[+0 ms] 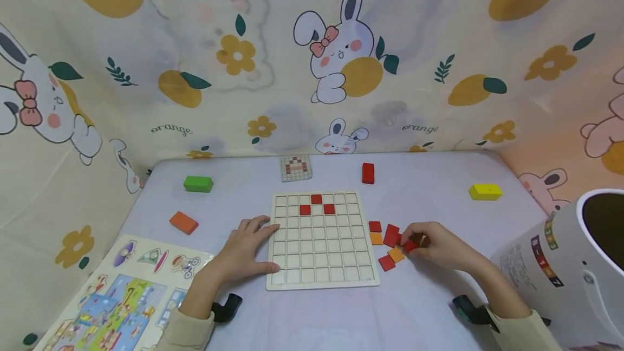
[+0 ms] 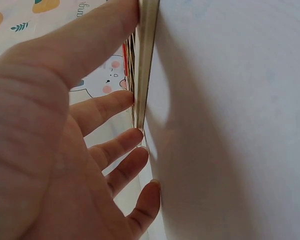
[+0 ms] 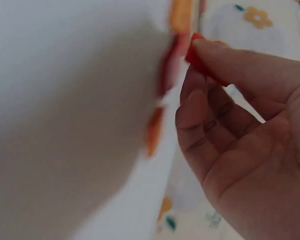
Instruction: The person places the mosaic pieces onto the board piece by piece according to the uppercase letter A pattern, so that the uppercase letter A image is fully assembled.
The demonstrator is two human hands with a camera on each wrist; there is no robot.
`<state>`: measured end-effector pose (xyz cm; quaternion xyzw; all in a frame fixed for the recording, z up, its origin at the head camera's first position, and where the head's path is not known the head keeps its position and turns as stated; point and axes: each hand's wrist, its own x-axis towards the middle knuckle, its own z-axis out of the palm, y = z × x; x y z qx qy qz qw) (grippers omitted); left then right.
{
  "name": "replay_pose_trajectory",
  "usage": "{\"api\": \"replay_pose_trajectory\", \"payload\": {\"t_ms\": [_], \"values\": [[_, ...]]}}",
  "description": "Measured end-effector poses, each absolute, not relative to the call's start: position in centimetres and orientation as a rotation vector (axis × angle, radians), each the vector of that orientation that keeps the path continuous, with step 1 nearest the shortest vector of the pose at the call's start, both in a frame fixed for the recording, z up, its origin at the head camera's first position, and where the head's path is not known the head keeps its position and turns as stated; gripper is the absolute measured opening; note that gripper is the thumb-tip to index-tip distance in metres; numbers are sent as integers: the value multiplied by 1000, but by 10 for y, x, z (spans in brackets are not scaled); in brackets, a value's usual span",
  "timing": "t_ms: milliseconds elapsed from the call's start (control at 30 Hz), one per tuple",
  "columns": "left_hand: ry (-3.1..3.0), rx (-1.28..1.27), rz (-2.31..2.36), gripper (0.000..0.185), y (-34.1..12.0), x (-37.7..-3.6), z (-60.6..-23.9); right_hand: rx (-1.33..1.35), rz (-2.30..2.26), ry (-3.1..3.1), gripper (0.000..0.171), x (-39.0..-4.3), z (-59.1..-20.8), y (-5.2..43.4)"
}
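A pale grid board [image 1: 317, 253] lies flat in the middle of the table, with red square tiles in three of its upper cells, one red tile [image 1: 316, 199] above the other two. My left hand [image 1: 246, 251] rests at the board's left edge, fingers spread, thumb and fingertips on the rim. Right of the board, my right hand [image 1: 439, 245] pinches a red tile [image 3: 206, 62] between thumb and fingers. Beside those fingers is a loose group of red and orange tiles, among them an orange tile [image 1: 396, 254] and a red tile [image 1: 387, 262].
Behind the board lies a small pattern card [image 1: 296, 168]. Around it are a red block [image 1: 368, 173], green block [image 1: 198, 183], orange block [image 1: 183, 222] and yellow block [image 1: 485, 192]. A picture puzzle [image 1: 195, 256] lies front left; a white bucket [image 1: 541, 264] stands at right.
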<state>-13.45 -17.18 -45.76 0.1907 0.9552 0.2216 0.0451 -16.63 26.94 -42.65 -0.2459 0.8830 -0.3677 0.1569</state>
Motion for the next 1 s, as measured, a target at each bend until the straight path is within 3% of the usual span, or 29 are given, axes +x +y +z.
{"api": "replay_pose_trajectory", "payload": {"t_ms": [233, 567, 1000], "values": [[2921, 580, 672, 88, -172, -134, -457, -786, -1165, 2376, 19, -205, -414, 196], [2909, 604, 675, 87, -173, -135, -456, -1015, -1239, 2134, 19, -254, -427, 82], [2901, 605, 679, 88, -172, -135, -457, -1021, -1046, 2217, 16, -255, -430, 45]]}}
